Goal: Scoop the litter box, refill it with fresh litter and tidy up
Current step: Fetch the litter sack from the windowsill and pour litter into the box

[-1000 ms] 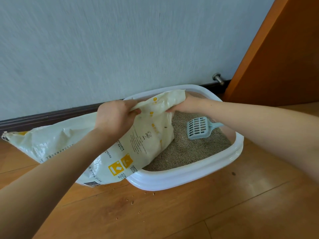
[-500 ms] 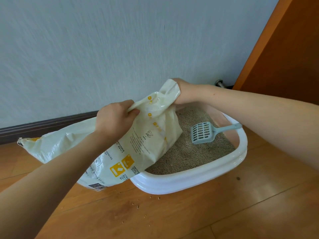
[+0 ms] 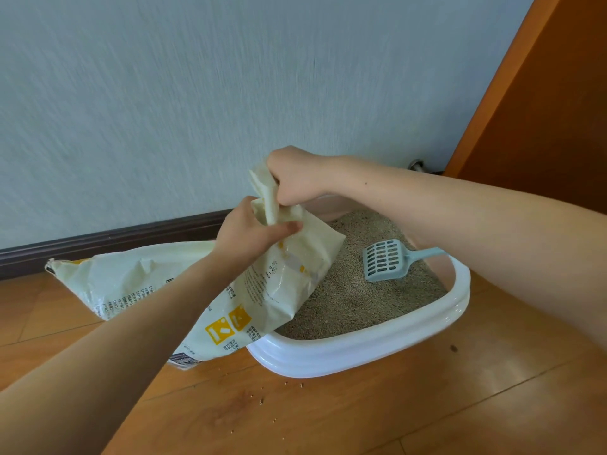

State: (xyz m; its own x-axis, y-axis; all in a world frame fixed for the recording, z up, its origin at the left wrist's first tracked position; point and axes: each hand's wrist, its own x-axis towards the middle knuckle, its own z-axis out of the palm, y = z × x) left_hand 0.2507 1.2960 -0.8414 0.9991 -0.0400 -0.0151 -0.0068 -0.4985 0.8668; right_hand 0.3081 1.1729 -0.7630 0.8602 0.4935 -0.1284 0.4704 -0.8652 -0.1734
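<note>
Litter bag (image 3: 154,284) is laid across the floor (image 3: 361,415), its mouth end propped over the litter box (image 3: 361,353) rim. Bag neck is pinched by the left hand (image 3: 249,234); its bunched top is gripped in the right hand (image 3: 295,178). Blue scoop (image 3: 387,261) is rested on the litter.

A cream litter bag (image 3: 262,290) with yellow icons and small print lies tilted across the left rim of the white litter box (image 3: 361,353), its bunched top lifted at the far side. The box, on the floor by the wall, holds tan litter (image 3: 354,300). A pale blue slotted scoop (image 3: 386,261) rests on the litter toward the right.
</note>
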